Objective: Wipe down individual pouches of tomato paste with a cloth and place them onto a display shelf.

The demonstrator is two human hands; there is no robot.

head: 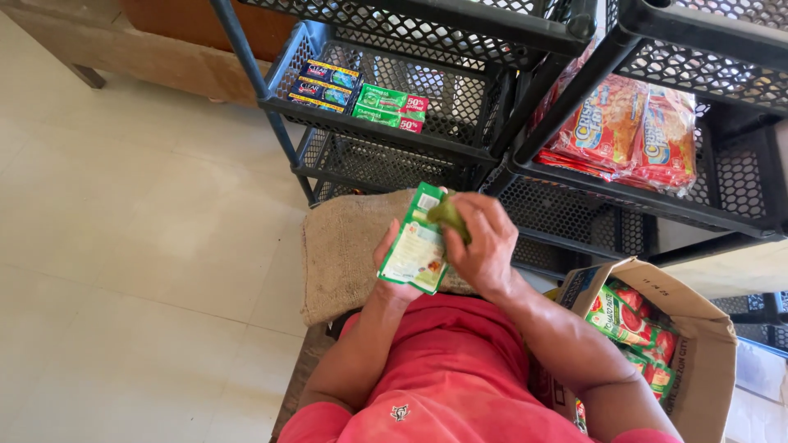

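Green-and-white sachet [419,243], held over my lap.
My left hand [392,262] grips its lower edge; my right hand [483,243] pinches a green cloth [448,215] against its top. Burlap sack [345,250] behind; cardboard box [698,344] of red-green packets [632,324] at my right.

Left hand [394,267] cupped palm-up, right hand [484,242] curled over it, fingers seemingly pinched, forearms converging.

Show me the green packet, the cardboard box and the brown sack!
green packet [417,250]: head view, middle of its pale face.
cardboard box [706,328]: head view, right wall.
brown sack [341,250]: head view, its bare top.
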